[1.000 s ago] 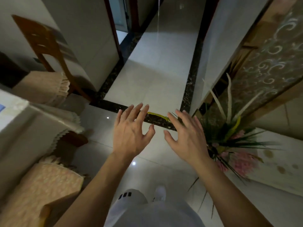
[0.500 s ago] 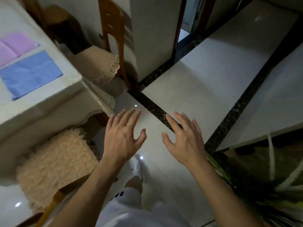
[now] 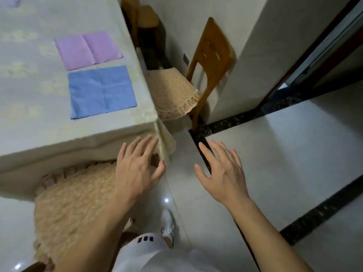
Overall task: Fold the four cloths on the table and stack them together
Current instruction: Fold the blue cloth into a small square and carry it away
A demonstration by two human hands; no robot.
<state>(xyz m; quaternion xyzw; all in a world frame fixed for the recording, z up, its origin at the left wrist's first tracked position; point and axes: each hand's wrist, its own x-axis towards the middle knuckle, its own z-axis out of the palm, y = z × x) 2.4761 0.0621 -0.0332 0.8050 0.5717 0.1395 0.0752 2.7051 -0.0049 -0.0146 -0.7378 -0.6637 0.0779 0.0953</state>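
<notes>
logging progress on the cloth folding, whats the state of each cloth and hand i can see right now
Flat blue cloth: spread open on the table, unfolded, crease lines showing.
Flat purple cloth: spread open beyond the blue one, unfolded, apart from it.
Left hand: open, fingers spread, holding nothing, in front of the table's corner.
Right hand: open, fingers spread, holding nothing, over the floor.

Your left hand [image 3: 137, 169] sits at centre frame, palm down, fingers straight and slightly spread, thumb angled out to the right; it holds nothing. Your right hand [image 3: 222, 173] is just right of centre, level with the left and apart from it, palm down, fingers extended and fanned, thumb pointing left, also holding nothing. Both bare forearms run in from the bottom edge, converging upward toward the wrists.
</notes>
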